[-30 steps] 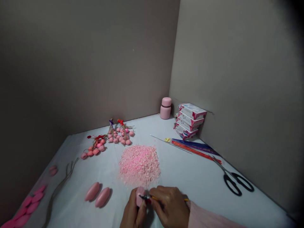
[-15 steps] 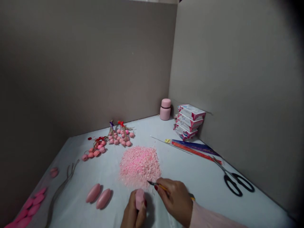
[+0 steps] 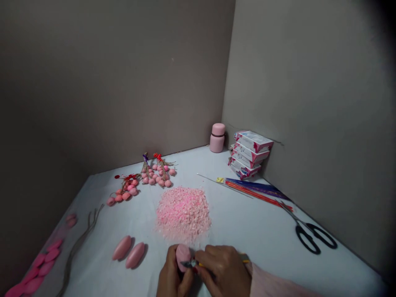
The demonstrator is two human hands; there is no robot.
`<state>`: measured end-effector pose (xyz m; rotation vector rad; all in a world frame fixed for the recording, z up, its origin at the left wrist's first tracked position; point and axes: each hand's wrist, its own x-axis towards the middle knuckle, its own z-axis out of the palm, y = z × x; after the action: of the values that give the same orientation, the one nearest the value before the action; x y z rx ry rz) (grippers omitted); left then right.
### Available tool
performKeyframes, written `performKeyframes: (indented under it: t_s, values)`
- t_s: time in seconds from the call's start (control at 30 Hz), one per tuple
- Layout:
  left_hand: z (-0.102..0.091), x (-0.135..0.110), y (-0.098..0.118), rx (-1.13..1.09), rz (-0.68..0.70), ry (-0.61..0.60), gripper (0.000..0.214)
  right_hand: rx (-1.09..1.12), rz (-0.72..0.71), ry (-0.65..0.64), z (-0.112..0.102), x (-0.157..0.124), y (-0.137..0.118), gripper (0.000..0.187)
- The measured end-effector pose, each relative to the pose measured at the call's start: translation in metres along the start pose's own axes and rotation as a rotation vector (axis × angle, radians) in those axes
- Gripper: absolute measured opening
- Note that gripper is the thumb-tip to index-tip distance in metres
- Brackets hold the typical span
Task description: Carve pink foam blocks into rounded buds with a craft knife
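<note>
Pink all over, a block (image 3: 183, 251) sits clamped in the left hand (image 3: 171, 275), fingers curled round its sides and its far end showing. The right hand (image 3: 227, 267) is closed round a knife (image 3: 186, 264), the yellow handle poking out behind the fist and the dark blade against the block's near part. Both hands are close together, though whether they touch I cannot tell, low over the tabletop (image 3: 244, 222), just nearer than a crumbly heap (image 3: 184, 212). Two ovals (image 3: 135, 255) lie to their left.
</note>
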<state>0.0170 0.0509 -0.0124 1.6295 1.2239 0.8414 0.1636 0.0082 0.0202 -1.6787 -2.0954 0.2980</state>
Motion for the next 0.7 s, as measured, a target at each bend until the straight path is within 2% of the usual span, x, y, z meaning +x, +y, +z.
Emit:
performKeyframes:
  t_s: [0.23, 0.43, 0.7]
  values:
    - [0.001, 0.001, -0.007, 0.06, 0.039, 0.002, 0.015, -0.068, -0.035, 0.038, 0.001, -0.001, 0.0, 0.019]
    - [0.002, 0.001, -0.01, 0.096, 0.057, -0.007, 0.016, -0.113, -0.02, 0.078, 0.005, -0.003, 0.0, 0.015]
    - [0.002, 0.002, -0.012, 0.133, 0.071, -0.034, 0.023, -0.096, 0.023, 0.046, 0.005, -0.003, 0.0, 0.018]
